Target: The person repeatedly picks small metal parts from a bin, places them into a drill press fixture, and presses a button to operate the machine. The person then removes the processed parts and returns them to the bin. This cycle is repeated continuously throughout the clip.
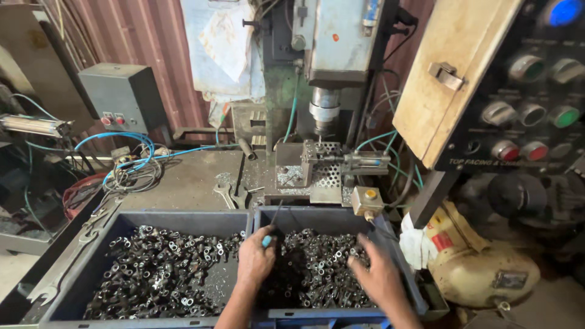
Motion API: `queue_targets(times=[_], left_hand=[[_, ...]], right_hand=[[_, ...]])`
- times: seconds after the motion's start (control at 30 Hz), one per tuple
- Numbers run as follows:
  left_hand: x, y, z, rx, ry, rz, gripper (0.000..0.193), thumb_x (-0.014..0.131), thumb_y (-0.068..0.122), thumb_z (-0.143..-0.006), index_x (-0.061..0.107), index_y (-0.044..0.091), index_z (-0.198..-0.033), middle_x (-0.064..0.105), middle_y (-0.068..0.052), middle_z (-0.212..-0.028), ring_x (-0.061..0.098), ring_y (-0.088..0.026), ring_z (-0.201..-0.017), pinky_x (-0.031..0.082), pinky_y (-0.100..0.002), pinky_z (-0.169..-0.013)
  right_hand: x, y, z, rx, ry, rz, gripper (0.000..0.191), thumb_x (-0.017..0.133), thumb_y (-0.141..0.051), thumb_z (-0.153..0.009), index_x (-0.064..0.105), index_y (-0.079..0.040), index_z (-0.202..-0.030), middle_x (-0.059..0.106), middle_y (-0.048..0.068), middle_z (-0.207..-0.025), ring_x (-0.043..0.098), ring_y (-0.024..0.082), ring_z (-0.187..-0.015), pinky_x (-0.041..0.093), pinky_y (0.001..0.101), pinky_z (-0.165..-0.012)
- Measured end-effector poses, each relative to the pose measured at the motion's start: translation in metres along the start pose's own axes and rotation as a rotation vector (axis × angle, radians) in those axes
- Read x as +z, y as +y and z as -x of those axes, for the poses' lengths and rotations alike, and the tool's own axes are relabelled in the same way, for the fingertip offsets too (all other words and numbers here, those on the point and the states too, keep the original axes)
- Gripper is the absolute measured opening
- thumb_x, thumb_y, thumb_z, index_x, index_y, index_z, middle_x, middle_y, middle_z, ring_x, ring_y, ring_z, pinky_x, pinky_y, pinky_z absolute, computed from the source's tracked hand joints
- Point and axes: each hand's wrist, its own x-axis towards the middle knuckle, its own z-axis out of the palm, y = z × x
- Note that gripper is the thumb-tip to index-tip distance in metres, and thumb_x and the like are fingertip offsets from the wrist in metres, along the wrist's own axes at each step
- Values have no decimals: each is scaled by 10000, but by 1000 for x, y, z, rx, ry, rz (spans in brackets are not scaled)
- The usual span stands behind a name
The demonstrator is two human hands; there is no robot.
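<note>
Head view, and from the far left you've got the grey control box with blue hoses coiled under it on the workbench, flat spanners lying near the bench's front edge. Below that sits the left bin, its floor partly bare at the near right corner, small dark metal parts heaped across the rest. Your left hand is just past the dividing wall, down in the right bin, fist closed around a thin tool with a blue grip whose shaft points up toward the drill press. More metal parts fill this bin around your knuckles. Your right hand lies flat on the pile, fingers spread apart, gripping nothing, close to the bin's right wall. Beyond that edge, a white rag and a cream motor housing crowd in tight; room is scarce there.
</note>
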Motion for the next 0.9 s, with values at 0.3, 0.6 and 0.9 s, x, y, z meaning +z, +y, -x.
queue_targets(times=[0.3,0.6,0.9], left_hand=[[-98,-69,-12,-168,-81,-669,408,663,163,-819,720,213,-1219,752,-111,-1095,736,-342,-967,566,-438,-898],[-155,-174,5,-372,-460,-1167,216,565,252,-937,779,222,-923,803,-61,-990,786,-226,-977,558,-404,-942],[-148,-193,12,-367,-403,-1191,275,524,269,-963,781,206,-887,808,-67,-940,801,-235,-922,608,-392,-827]], right_hand=[[11,1,37,-11,-34,41,447,747,-275,-841,671,-78,-1235,715,176,-1215,678,386,-1103,550,423,-908],[10,-3,40,119,-111,-11,414,748,-265,-840,695,-85,-1210,755,136,-1145,759,294,-997,586,384,-854],[12,-4,39,114,-59,-4,392,765,-262,-815,717,-88,-1163,774,134,-1090,764,307,-963,602,377,-823]])
